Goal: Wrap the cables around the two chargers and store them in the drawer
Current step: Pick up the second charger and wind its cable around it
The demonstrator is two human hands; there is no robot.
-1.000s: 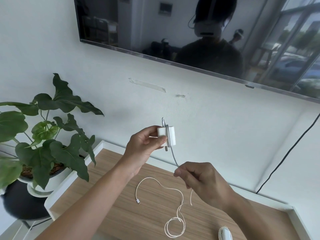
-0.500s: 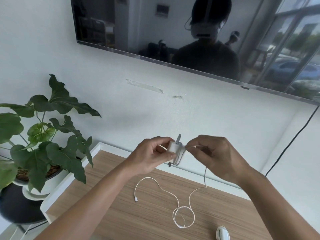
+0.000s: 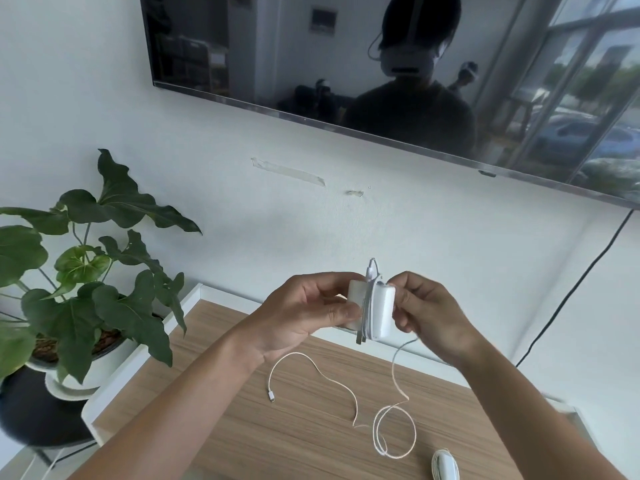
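Observation:
A white charger [image 3: 380,311] is held in the air above the wooden cabinet top [image 3: 277,441]. My left hand [image 3: 304,317] grips its left side. My right hand [image 3: 427,315] is at its right side, pinching the white cable [image 3: 394,370]. A few turns of cable lie around the charger's middle. The rest of the cable hangs down and lies in a loop on the wood, its plug end [image 3: 271,396] at the left. A second charger [image 3: 445,465] with cable wound around it lies near the bottom edge. No drawer is in view.
A potted plant [image 3: 90,271] with large green leaves stands on a black stool at the left of the cabinet. A dark TV screen [image 3: 381,74] hangs on the white wall above. A black cord [image 3: 575,289] runs down the wall at the right.
My right hand rose from below the charger to its right side, carrying the cable around it. Less loose cable lies on the wood, and the loop has shifted right.

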